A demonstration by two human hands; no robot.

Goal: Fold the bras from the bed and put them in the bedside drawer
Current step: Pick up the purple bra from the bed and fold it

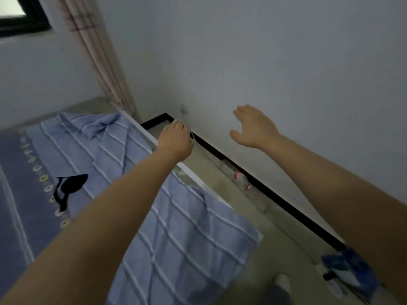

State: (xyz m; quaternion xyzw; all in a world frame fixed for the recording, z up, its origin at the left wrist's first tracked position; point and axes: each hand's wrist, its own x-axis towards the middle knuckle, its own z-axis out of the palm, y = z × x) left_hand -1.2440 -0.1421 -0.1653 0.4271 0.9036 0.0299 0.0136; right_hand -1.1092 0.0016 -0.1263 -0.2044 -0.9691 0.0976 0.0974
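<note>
A black and white bra [68, 188] lies on the bed [26, 216], left of my left forearm. My left hand [176, 144] is stretched out over the bed's far edge; its fingers are curled forward and I see nothing in it. My right hand [253, 128] is raised in front of the white wall, fingers spread and empty. Both hands are well away from the bra. No drawer is in view.
A blue striped blanket [176, 227] covers the bed and hangs over its side. A narrow strip of floor [275, 234] runs between bed and wall. On it lie a plastic bottle [241, 179] and a blue bag [350, 269]. A curtain [99, 62] hangs in the corner.
</note>
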